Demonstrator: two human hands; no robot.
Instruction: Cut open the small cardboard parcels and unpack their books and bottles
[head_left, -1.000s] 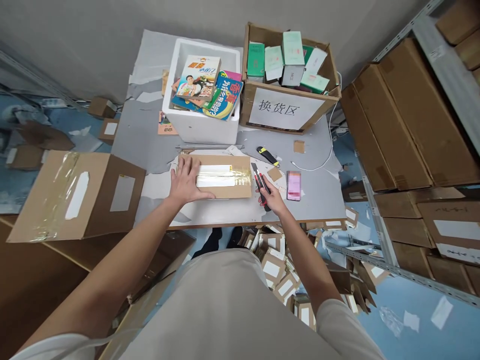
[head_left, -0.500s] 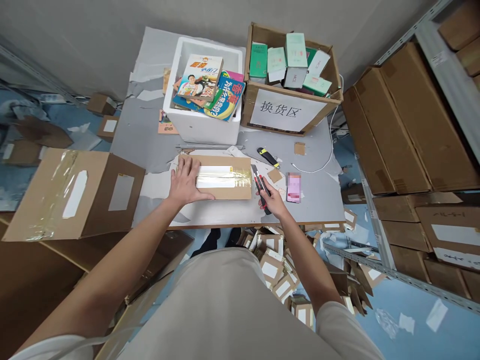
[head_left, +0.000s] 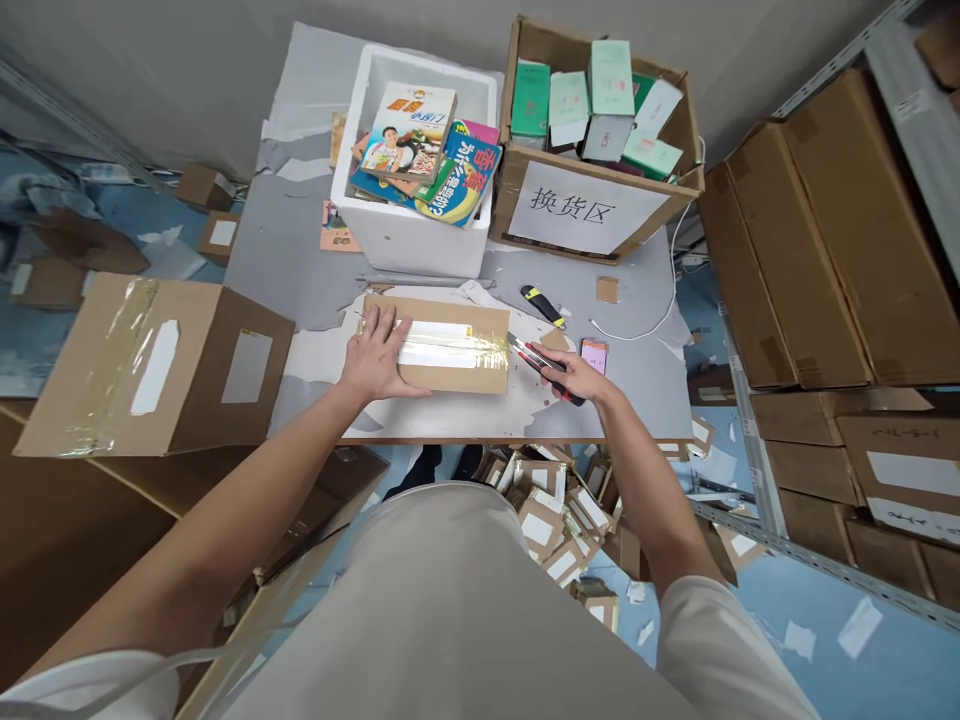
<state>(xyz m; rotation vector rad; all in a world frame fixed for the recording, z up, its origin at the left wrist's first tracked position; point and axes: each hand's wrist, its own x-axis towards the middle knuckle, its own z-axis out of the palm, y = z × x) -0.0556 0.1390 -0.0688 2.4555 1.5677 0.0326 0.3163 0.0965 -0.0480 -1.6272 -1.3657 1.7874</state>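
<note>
A long brown cardboard box (head_left: 457,380), taped and bearing a white label, lies flat on the table in front of me. My left hand (head_left: 376,360) rests on its left end, fingers spread. In my right hand (head_left: 574,376) is a red and black box cutter (head_left: 544,362), its tip pointing up and left at the box's right end. Whether the tip touches the tape there I cannot tell. Just behind the right hand lies a phone (head_left: 593,355) with a lit pink screen, partly covered by the hand.
A white foam box (head_left: 420,245) of books and a carton (head_left: 517,215) of green and white boxes stand at the back. A black and yellow cutter (head_left: 543,305) and a white cable (head_left: 652,328) lie nearby. A large carton (head_left: 202,370) stands left; a shelf (head_left: 757,450) is right.
My right hand has swung to the right, so the box cutter now slants from upper left to lower right and the hand partly covers the phone. My left hand stays on the box.
</note>
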